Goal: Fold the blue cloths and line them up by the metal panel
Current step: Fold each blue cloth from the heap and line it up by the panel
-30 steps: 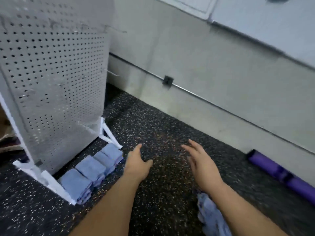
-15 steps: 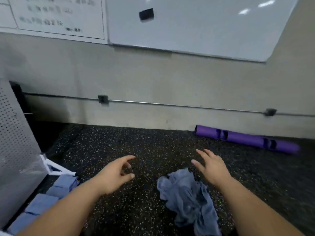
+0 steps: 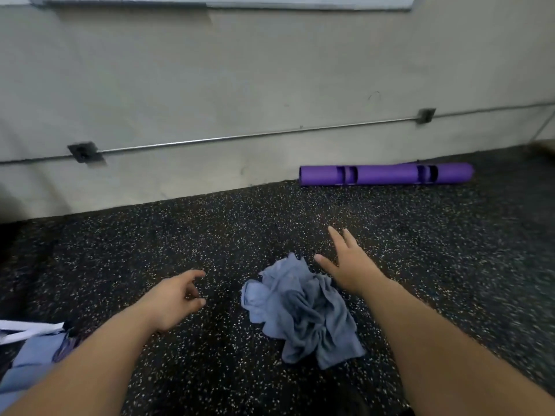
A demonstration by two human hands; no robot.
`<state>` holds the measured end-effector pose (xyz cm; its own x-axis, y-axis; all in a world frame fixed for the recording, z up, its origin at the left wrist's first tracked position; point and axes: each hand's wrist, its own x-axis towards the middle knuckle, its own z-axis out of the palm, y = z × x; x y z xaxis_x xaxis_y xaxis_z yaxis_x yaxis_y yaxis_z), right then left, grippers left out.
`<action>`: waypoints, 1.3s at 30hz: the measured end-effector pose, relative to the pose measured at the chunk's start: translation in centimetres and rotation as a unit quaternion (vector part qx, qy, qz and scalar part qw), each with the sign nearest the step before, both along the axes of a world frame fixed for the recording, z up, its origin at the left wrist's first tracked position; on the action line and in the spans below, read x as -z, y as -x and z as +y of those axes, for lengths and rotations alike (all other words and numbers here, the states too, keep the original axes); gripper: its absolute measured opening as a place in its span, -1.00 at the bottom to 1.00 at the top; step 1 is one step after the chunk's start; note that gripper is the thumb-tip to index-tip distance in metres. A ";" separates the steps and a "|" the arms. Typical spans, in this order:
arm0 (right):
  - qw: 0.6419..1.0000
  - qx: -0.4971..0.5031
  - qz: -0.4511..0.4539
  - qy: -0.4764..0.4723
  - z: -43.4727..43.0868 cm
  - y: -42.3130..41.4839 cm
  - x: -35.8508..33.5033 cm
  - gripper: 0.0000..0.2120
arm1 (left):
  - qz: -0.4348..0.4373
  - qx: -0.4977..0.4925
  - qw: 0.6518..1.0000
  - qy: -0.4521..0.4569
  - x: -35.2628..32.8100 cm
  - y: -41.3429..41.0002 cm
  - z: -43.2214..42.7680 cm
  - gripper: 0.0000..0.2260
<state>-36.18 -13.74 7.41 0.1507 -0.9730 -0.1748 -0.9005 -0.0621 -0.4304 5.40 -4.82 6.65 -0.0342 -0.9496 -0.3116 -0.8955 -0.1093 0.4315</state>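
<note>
- Both hands are out in front, and neither holds anything. The left hand (image 3: 171,298) has loosely curled fingers with the thumb near the fingertips. The right hand (image 3: 348,265) is flat, with straight, spread fingers.
- Between the hands lies one crumpled heap of blue cloth (image 3: 300,313). It sits just beside the right wrist and apart from the left fingertips. I cannot tell how many cloths are in the heap, or whether the right hand touches it.
- The heap's near edge trails back toward the right forearm, and its far edge peaks level with the right thumb.
- Behind the left hand, by the left forearm, lie folded blue cloths (image 3: 30,355). The arm and the picture's edge cut them off, so I cannot count them.
- A white frame bar (image 3: 27,330) runs along the far side of those folded cloths, touching or nearly so.
- Speckled black floor (image 3: 210,235) lies bare ahead of both hands, running to the foot of the wall (image 3: 270,70).
- Well ahead of the right hand, one purple tube (image 3: 384,174) lies along the wall's base, with two sets of cut-outs in its side.
- Higher on the wall, one metal conduit (image 3: 240,136) runs between two junction boxes, one beyond the left hand (image 3: 84,151) and one beyond the right hand (image 3: 425,115).
- At the top edge of the view is the lower rim of a whiteboard (image 3: 210,3).
</note>
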 end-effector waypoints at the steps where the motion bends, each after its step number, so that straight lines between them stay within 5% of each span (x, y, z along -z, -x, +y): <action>1: 1.000 -0.005 0.000 -0.016 -0.4 0.3 1.2 -0.09 | -0.014 0.007 1.000 -0.014 1.1 0.2 -0.9 -0.35; 10: 0.995 -0.023 -0.042 -0.091 -2.4 -1.4 14.2 0.06 | -0.157 0.106 0.980 -0.068 11.4 1.8 -4.6 -0.39; 22: 0.992 0.060 0.020 -0.110 -5.3 -1.0 27.6 -0.05 | -0.061 0.090 0.985 -0.133 21.4 5.7 -8.1 -0.46; 30: 0.991 0.099 0.000 -0.090 -6.8 0.1 30.3 -0.22 | -0.035 0.095 0.984 -0.145 23.1 8.5 -10.0 -0.55; 39: 0.984 0.167 -0.055 -0.020 -6.5 -1.2 25.9 -0.37 | -0.037 0.106 0.984 -0.135 20.8 9.1 -8.8 -0.50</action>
<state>-34.98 -20.28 -18.50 -0.1569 -0.9641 -0.2140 -0.8157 0.2487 -0.5223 -3.72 -13.64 -14.15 -0.1913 -0.8051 -0.5614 -0.9383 -0.0178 0.3453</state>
